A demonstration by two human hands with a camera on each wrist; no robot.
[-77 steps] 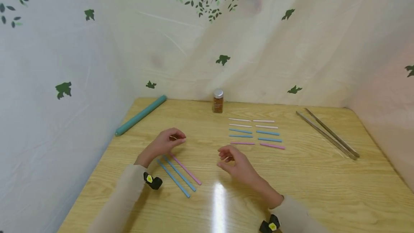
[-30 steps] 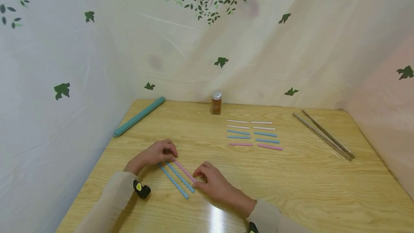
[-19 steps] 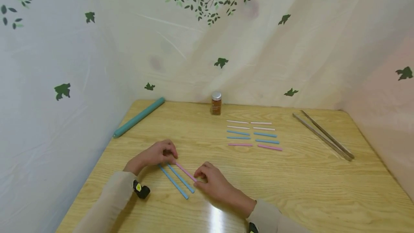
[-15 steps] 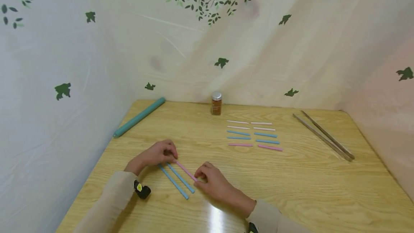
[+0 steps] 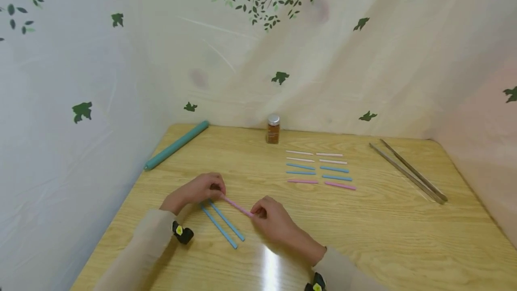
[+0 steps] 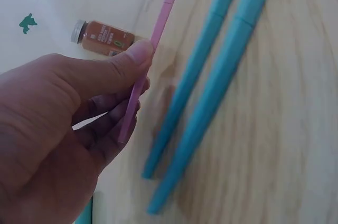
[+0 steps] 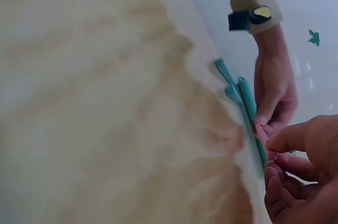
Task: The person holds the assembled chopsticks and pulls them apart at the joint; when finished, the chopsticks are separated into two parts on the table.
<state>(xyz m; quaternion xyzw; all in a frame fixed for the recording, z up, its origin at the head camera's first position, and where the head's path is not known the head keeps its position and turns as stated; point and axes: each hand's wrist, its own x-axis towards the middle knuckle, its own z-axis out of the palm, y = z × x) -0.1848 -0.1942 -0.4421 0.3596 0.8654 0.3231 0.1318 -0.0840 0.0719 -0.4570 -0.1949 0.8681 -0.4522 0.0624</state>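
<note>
left hand [image 5: 199,188] pinching, right hand [image 5: 275,221] pinching, forearms [image 5: 139,248] angled inward

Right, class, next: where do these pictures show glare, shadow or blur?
Head: white glare streak on the table, shadow beside the left sleeve; left wrist: pink stick fairly crisp, wood grain smeared, blue sticks soft-edged; right wrist: brownish surface filling the left badly blurred.

The left sleeve [image 5: 139,250] is light tan and stops just behind the left hand [image 5: 202,188], and the right sleeve [image 5: 349,274] is the same tan, just behind the right hand [image 5: 276,222]. At each sleeve's end I see something small: a lumpy black gadget [image 5: 186,236] with a bright yellow patch [image 5: 179,230] behind the left hand, and a second black gadget [image 5: 319,278] with a yellow spot [image 5: 317,287] behind the right.
</note>
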